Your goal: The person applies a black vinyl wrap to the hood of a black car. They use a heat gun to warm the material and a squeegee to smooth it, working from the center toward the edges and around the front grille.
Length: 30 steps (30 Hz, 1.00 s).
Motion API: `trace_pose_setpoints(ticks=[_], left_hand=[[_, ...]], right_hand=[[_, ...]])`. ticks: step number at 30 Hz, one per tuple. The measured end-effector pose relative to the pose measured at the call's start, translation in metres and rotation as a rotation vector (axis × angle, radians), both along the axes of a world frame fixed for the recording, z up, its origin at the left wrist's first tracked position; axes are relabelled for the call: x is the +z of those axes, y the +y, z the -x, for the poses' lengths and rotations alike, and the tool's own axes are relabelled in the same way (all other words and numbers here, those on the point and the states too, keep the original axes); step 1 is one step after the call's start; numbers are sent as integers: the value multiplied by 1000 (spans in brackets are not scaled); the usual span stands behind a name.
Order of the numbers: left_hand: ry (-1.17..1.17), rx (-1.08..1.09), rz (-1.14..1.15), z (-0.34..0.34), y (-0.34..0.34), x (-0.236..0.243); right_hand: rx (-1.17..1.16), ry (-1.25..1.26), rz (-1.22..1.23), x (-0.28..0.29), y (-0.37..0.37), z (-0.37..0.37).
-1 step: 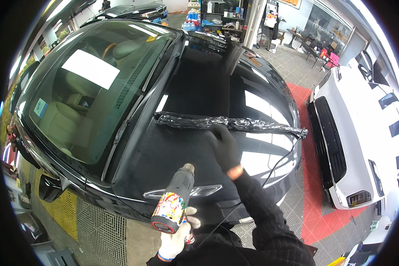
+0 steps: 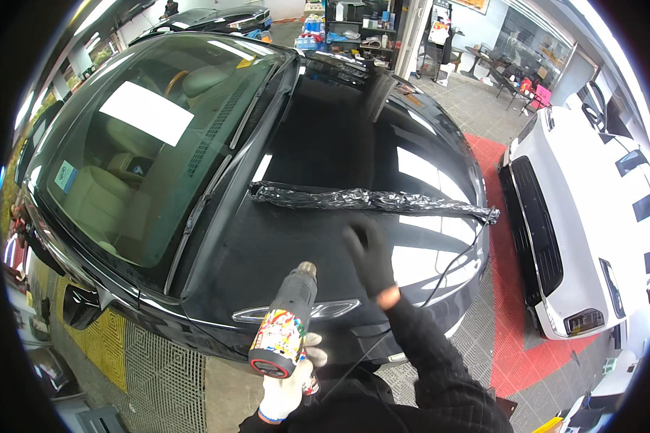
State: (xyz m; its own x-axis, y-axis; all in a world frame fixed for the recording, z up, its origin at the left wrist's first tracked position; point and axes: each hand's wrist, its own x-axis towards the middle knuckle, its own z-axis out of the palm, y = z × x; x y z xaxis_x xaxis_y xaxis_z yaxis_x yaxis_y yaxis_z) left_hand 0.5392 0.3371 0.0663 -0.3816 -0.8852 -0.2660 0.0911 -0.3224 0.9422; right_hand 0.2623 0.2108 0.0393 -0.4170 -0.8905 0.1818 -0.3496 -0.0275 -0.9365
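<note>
Heat gun (image 2: 285, 323): dark barrel, sticker-covered rear, metal nozzle. Left hand (image 2: 285, 390), white-gloved, grip clamped on its handle at 6 o'clock. Right hand (image 2: 370, 254), black-gloved, fingers spread apart over the black car hood (image 2: 325, 144). Crumpled film strip (image 2: 372, 199) lies across the hood; white car (image 2: 578, 216) at 3 o'clock. Gun's long axis points toward 12 o'clock

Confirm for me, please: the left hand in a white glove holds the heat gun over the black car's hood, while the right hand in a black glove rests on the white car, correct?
Not quite. The head view shows the right hand in its black glove over the black car's hood, not on the white car, which stands apart to the right. The rest holds: the left hand in a white glove holds the heat gun over that hood.
</note>
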Motion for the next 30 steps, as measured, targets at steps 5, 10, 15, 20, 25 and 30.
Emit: trace_pose_setpoints(ticks=[5, 10, 15, 20, 25, 30], left_hand=[[-391, -193, 423, 24, 0, -39], [206, -93, 1, 62, 18, -69], [1056, -260, -480, 66, 39, -85], [861, -279, -445, 57, 41, -88], [142, -444, 395, 53, 7, -62], [-410, -299, 751, 61, -64, -31]], right_hand=[[440, -252, 85, 11, 162, -61], [173, -417, -21, 33, 209, -108], [-244, -247, 93, 29, 229, -144], [-302, -280, 148, 14, 239, -148], [-284, -302, -58, 6, 249, -118], [-26, -270, -168, -7, 263, -55]])
